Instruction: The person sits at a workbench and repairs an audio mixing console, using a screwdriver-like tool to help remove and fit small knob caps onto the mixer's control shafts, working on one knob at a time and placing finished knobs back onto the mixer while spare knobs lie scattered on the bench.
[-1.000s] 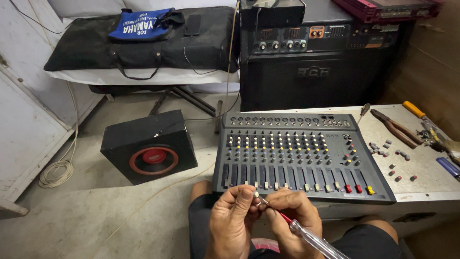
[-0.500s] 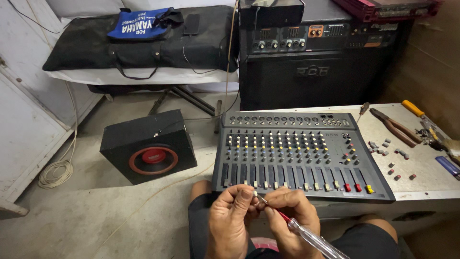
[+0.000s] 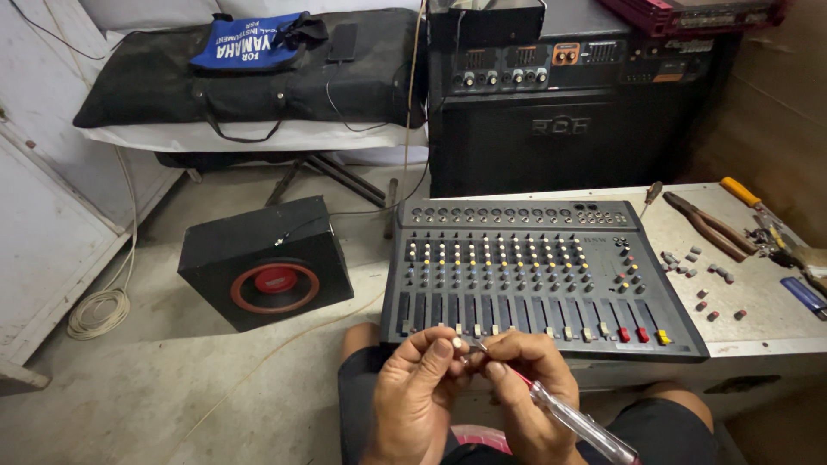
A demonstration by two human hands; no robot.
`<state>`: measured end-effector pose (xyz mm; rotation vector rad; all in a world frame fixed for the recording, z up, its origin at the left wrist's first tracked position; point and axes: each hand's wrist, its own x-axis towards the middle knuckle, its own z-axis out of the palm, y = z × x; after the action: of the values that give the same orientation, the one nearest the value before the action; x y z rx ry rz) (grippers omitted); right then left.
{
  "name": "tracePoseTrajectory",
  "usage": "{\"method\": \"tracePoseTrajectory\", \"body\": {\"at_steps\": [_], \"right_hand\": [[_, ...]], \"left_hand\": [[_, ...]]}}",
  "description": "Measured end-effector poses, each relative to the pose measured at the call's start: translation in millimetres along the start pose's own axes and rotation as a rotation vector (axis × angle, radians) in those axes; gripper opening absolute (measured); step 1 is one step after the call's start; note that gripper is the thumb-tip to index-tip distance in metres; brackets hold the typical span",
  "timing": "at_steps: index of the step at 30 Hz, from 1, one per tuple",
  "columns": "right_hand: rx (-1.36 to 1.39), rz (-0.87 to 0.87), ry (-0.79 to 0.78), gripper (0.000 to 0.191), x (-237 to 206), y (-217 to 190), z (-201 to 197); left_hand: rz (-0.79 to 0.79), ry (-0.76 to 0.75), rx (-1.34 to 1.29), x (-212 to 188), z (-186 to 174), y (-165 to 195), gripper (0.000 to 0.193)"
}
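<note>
Hands meet just in front of the mixer point(image 3: 538, 271): left hand point(image 3: 418, 396) pinches a small knob point(image 3: 457, 343), right hand point(image 3: 525, 392) grips a screwdriver point(image 3: 573, 419). The tip could slip off, dropping it.

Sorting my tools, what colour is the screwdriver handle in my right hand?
Clear handle with a red core, held in the right hand; head view.

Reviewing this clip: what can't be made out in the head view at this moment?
- Small pale part pinched in the left hand: too small to identify.
- Screwdriver tip: hidden behind the right hand fingers; its handle end is cut off by the bottom edge.
- Loose knobs on the table: too small to tell apart.
- Tools at the right: cut off by the edge.
</note>
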<state>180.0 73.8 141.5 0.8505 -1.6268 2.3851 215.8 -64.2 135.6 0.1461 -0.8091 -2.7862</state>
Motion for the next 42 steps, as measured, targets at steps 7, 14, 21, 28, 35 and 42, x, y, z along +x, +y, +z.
{"method": "tracePoseTrajectory", "body": {"at_steps": [7, 14, 21, 28, 35, 42], "right_hand": [[0.056, -0.035, -0.059, 0.012, 1, 0, 1], [0.044, -0.042, -0.06, 0.01, 0, 0, -2], [0.027, -0.049, -0.069, 0.009, 1, -1, -2], [-0.024, -0.062, -0.065, 0.008, 2, 0, -2], [-0.003, -0.038, -0.055, 0.008, 2, -2, -1], [0.054, 0.001, -0.01, 0.005, 2, 1, 2]], "left_hand": [[-0.078, -0.057, -0.036, -4, 5, 5, 0.012], [-0.08, -0.039, -0.027, -8, 7, 10, 0.009], [-0.091, -0.03, -0.056, -7, 8, 12, 0.012], [-0.095, -0.069, -0.091, -7, 3, 11, 0.012], [-0.066, -0.081, -0.063, -7, 1, 8, 0.012], [-0.038, -0.111, -0.042, -6, 0, 10, 0.008]]}}
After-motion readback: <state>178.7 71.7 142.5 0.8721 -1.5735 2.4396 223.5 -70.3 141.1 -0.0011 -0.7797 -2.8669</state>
